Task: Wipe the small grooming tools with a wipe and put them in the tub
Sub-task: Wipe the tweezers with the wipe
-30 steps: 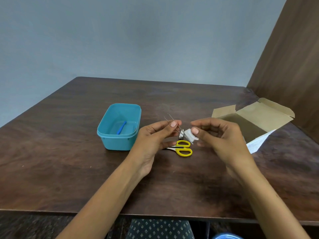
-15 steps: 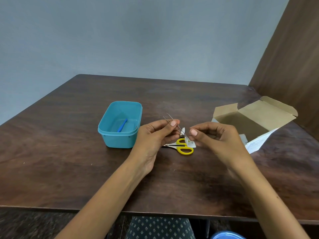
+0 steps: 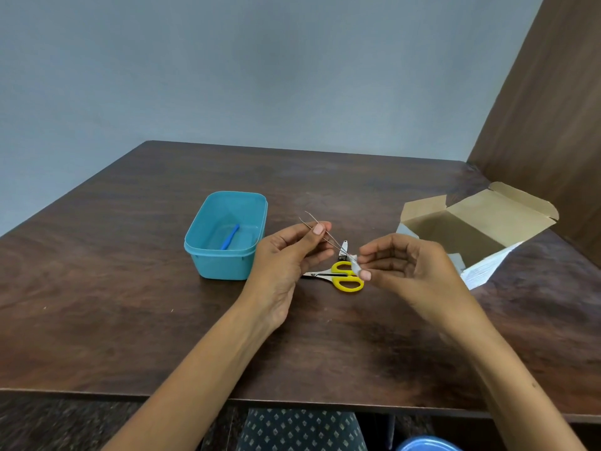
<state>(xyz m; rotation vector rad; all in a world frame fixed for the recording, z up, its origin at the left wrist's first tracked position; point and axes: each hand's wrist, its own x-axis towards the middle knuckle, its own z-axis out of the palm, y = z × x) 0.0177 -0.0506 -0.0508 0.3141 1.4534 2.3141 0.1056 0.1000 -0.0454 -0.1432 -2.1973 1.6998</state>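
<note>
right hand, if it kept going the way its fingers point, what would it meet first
Probably the left hand: the right hand points leftward along the thin metal tweezers both hold, though depth is unclear.

The tub (image 3: 226,236) stands on the counter (image 3: 113,288) just left of the left hand (image 3: 286,262), with a small tool (image 3: 230,236) lying inside it. Between the left hand and the right hand (image 3: 406,268) the tweezers (image 3: 325,234) slant, above the scissors (image 3: 338,275) and nail clipper (image 3: 343,248) on the counter. The wipe (image 3: 355,264) sits at the right hand's fingertips. The open box (image 3: 471,236) lies right of and behind the right hand.
</note>
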